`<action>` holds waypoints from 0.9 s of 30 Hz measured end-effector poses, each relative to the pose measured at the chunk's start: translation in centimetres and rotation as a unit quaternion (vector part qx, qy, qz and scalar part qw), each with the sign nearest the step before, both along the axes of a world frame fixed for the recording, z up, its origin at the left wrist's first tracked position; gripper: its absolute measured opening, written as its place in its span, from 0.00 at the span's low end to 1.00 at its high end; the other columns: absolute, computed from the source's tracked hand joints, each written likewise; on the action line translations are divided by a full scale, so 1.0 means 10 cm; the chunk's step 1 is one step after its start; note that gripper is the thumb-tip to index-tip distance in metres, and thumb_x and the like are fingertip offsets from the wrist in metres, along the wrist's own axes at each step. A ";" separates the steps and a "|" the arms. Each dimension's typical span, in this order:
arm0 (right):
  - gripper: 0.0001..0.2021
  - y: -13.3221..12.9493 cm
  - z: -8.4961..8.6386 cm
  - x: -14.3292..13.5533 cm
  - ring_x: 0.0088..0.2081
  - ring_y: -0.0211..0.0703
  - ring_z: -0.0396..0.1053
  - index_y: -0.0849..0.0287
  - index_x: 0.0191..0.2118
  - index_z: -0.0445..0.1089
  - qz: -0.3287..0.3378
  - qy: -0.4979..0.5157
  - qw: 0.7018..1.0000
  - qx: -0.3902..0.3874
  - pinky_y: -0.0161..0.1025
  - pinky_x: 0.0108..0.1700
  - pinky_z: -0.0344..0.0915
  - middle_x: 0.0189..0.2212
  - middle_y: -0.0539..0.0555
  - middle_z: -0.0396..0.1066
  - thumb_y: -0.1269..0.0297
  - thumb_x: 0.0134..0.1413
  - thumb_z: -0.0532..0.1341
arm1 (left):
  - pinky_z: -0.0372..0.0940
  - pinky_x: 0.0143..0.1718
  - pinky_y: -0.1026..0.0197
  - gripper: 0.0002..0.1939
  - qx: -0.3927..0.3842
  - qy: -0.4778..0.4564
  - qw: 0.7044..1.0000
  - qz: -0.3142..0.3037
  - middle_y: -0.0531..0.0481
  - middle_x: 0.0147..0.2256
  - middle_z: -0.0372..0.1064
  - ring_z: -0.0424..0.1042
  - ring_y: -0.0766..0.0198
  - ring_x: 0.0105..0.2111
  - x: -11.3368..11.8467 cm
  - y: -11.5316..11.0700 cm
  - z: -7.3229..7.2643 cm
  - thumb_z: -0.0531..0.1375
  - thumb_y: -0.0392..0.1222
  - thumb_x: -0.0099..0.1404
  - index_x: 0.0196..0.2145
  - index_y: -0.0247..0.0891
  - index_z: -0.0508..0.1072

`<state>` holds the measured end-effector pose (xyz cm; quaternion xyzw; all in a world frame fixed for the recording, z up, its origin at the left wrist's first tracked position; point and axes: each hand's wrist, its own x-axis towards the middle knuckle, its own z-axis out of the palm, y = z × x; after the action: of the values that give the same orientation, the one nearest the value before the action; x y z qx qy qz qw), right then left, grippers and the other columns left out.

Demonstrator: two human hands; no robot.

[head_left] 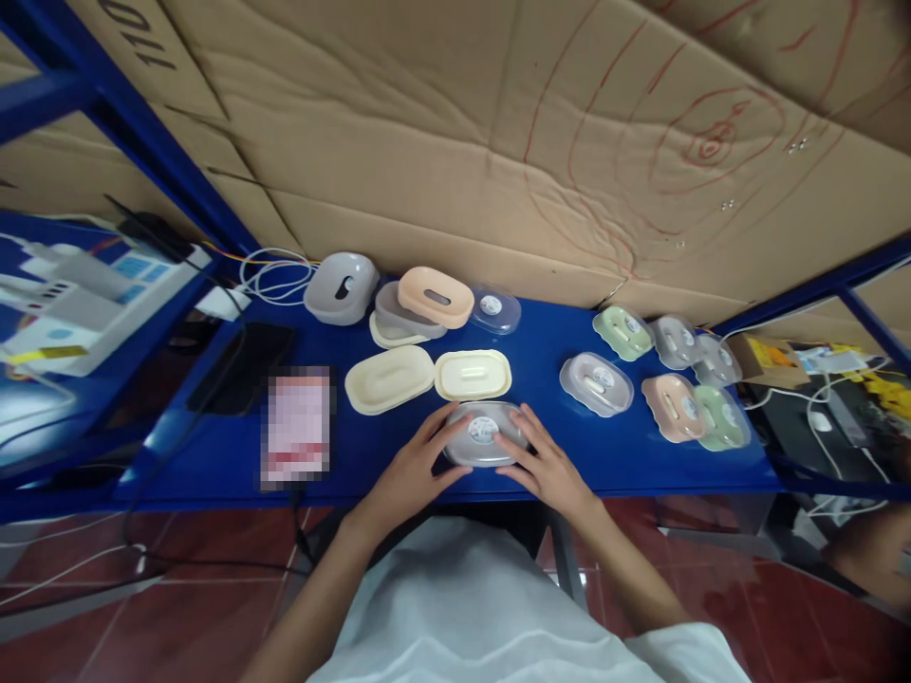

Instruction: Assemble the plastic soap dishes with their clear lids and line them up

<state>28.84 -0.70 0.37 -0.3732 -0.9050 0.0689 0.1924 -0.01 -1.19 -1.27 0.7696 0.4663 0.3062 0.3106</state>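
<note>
Both hands on one piece, near the front edge of the blue counter [541,341]. From my remote seat I read it as a grey soap dish [484,433] under a clear lid, a round sticker on top. The left hand [409,479] cupped its left end, thumb at the near side, fingers spread toward the far side; the right hand [559,474] mirrored it on the right end. So the dish sat held between the two

Just behind it I noted a cream insert [474,376], and left of that a shallow cream tray [390,381]. Farther back: a grey tub [342,289], a peach tub [436,294] resting over other pieces, a loose clear lid [496,311] beside it

To the right, well apart from the hands, I counted six lidded dishes [596,383] in grey, green and peach. A pixelated rectangular item [297,427] lay on the left; what it was I could not tell
</note>
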 end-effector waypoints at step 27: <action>0.26 1.33 0.14 -0.17 0.77 0.55 0.51 0.51 0.75 0.60 -0.077 -0.023 0.996 0.033 0.67 0.76 0.46 0.73 0.58 0.60 0.60 0.77 0.53 | 0.64 0.57 0.47 0.15 0.169 0.155 0.969 0.091 0.46 0.54 0.79 0.75 0.53 0.55 0.00 -0.24 0.04 0.56 0.34 0.78 0.55 0.45 0.77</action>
<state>27.18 12.57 1.80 -0.4367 -0.8796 0.0156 0.1880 -0.02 -3.59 -0.83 0.8036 0.5182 0.2840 0.0709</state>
